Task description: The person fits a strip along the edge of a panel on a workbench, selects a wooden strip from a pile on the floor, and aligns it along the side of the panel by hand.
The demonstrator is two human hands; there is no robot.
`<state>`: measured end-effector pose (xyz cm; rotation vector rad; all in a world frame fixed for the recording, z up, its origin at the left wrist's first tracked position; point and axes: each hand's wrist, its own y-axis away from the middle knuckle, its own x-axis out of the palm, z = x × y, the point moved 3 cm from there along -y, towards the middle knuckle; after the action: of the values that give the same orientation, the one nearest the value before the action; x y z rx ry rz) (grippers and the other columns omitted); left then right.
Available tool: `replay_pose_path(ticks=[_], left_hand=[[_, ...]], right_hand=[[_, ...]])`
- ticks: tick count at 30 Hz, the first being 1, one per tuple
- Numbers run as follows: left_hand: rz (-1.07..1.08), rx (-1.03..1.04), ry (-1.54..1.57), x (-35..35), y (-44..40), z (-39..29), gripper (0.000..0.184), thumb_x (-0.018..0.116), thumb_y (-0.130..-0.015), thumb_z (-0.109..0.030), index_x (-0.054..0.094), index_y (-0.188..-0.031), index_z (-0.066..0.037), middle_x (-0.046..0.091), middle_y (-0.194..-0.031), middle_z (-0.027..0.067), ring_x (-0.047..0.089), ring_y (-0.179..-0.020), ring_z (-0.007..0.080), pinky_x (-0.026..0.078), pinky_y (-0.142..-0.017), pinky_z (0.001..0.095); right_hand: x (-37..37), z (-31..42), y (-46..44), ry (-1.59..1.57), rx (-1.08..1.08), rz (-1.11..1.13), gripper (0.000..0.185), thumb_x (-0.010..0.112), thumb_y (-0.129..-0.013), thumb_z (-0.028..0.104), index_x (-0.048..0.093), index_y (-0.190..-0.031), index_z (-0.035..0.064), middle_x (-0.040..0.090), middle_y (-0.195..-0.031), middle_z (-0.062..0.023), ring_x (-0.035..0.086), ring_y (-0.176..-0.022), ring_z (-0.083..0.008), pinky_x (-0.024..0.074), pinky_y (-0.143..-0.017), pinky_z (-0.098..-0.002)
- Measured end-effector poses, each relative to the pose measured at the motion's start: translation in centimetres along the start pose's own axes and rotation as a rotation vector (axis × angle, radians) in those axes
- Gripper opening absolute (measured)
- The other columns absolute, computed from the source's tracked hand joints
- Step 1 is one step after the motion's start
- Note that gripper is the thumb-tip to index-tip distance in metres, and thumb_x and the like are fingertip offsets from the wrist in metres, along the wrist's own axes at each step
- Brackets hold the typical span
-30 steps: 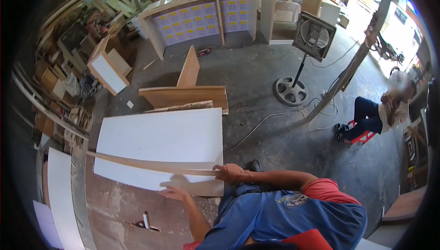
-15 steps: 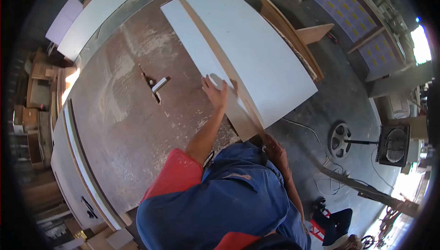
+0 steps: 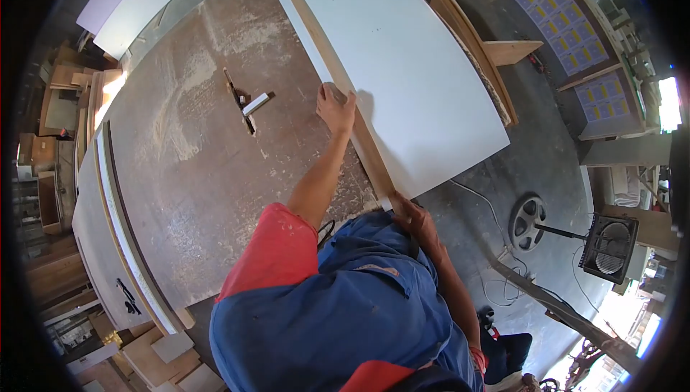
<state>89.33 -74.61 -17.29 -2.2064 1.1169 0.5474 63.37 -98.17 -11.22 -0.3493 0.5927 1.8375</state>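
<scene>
A long, narrow wooden strip point(image 3: 371, 151) lies lengthwise along the left side of a large white panel point(image 3: 417, 68). My left hand point(image 3: 336, 110) grips the strip about midway, with the thumb on its right side and the fingers on its left. At the near end, close to my waist, my right hand point(image 3: 418, 221) is closed around the strip; some of its fingers are hidden. Beneath the panel is a worn brown worktable point(image 3: 194, 198). A thin sliver of white panel shows to the left of the strip at the far end.
A slot in the worktable holds a small metal piece point(image 3: 256, 103). Boards point(image 3: 474, 54) lean beyond the panel's right side. On the floor at right stand a fan point(image 3: 609, 247) and its round base point(image 3: 527, 224), with loose cable nearby. A white-edged board point(image 3: 122, 212) lies left.
The strip has shifted left across the white panel, toward its left edge. My left hand, spread flat before, has closed on the strip. My right hand has moved slightly left with the near end.
</scene>
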Motion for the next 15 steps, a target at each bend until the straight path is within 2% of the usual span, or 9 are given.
replay_pose_path(ticks=[7,9,13,15], left_hand=[[-0.018,-0.105,0.073,-0.1,-1.3,1.5,0.066,0.071,-0.082,-0.027,0.052,-0.135,0.008,0.056,-0.125,0.0252,0.055,-0.114,0.0424,0.043,-0.098,0.0520],[-0.042,-0.056,0.155,0.1,-1.5,2.1,0.060,0.070,-0.082,-0.024,0.056,-0.131,0.008,0.058,-0.120,0.0250,0.057,-0.111,0.0423,0.045,-0.096,0.0515],[-0.030,-0.112,0.255,-0.6,-1.7,2.3,0.054,0.071,-0.082,-0.020,0.061,-0.125,0.009,0.059,-0.117,0.0262,0.059,-0.109,0.0429,0.048,-0.094,0.0502],[-0.012,-0.068,0.242,-0.2,-2.3,3.3,0.051,0.073,-0.081,-0.019,0.063,-0.122,0.009,0.061,-0.114,0.0271,0.061,-0.106,0.0433,0.050,-0.092,0.0490]], right_hand=[[0.7,1.1,-1.4,0.028,0.103,0.081,0.063,0.074,-0.085,0.021,0.051,-0.143,0.0127,0.066,-0.119,-0.0222,0.065,-0.110,-0.0386,0.0523,-0.091,-0.0429],[0.9,1.0,-1.5,0.151,0.074,0.073,0.068,0.075,-0.085,0.025,0.047,-0.146,0.0150,0.066,-0.119,-0.0226,0.065,-0.107,-0.0397,0.0530,-0.089,-0.0440],[1.6,0.3,-1.2,0.248,0.102,0.081,0.075,0.075,-0.084,0.028,0.041,-0.150,0.0174,0.067,-0.118,-0.0217,0.066,-0.104,-0.0396,0.0541,-0.085,-0.0464],[1.6,0.2,-1.3,0.281,0.095,0.101,0.075,0.072,-0.087,0.035,0.037,-0.151,0.0195,0.068,-0.115,-0.0200,0.069,-0.097,-0.0380,0.0551,-0.079,-0.0491]])
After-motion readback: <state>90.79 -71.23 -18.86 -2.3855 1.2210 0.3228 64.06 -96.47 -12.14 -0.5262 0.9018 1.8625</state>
